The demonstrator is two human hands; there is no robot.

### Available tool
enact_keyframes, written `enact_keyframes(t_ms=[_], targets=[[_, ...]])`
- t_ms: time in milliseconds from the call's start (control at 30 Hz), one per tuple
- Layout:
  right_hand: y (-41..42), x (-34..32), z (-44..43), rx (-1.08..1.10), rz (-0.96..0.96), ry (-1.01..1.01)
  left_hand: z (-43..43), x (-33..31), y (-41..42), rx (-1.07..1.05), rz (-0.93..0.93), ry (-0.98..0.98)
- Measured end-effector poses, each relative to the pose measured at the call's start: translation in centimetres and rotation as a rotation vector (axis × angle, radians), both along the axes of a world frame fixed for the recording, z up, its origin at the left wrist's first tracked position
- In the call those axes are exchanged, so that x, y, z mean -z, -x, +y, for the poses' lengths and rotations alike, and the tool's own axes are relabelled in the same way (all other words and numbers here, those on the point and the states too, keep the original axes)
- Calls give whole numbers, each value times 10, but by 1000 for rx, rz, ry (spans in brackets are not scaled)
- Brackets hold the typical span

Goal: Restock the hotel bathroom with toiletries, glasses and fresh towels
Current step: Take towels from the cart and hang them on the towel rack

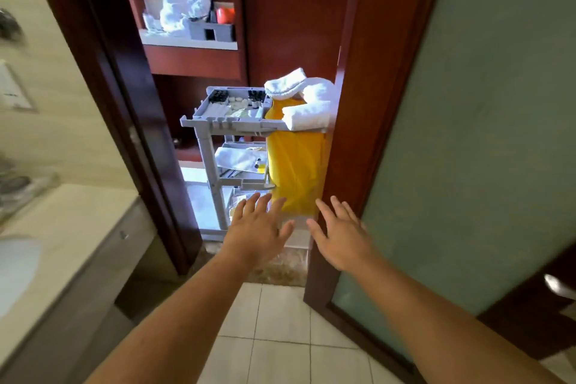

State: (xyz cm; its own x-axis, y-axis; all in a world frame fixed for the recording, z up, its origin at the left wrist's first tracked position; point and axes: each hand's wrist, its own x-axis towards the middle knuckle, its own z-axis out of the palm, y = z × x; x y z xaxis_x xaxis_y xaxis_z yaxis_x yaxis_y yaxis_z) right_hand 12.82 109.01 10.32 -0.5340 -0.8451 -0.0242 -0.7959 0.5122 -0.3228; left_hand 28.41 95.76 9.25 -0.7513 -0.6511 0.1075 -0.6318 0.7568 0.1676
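A grey housekeeping cart [206, 140] stands just outside the bathroom doorway. Its top tray [237, 103] holds small toiletry bottles and packets. White towels [307, 103] lie piled on its yellow bag [296, 165], and a folded white towel [237, 157] sits on the middle shelf. My left hand [257, 232] and my right hand [341, 235] reach forward side by side toward the cart, fingers spread, holding nothing and short of touching it.
The dark wooden door frame [146, 134] borders the doorway on the left. A frosted-glass door [467, 134] stands open on the right. The vanity counter [71, 227] runs along the left. Behind the cart, a wooden shelf [190, 44] carries white cloths and a grey caddy.
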Motion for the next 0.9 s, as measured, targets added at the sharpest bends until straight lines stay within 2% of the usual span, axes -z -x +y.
enact_keyframes(t_ms=[333, 567, 900], targets=[[53, 12, -142, -133, -35, 36, -116, 10, 51, -70, -33, 43], [109, 13, -230, -146, -66, 45, -194, 11, 105, -84, -41, 34], [146, 34, -328, -104, -50, -17, -304, 25, 143, -76, -59, -21]])
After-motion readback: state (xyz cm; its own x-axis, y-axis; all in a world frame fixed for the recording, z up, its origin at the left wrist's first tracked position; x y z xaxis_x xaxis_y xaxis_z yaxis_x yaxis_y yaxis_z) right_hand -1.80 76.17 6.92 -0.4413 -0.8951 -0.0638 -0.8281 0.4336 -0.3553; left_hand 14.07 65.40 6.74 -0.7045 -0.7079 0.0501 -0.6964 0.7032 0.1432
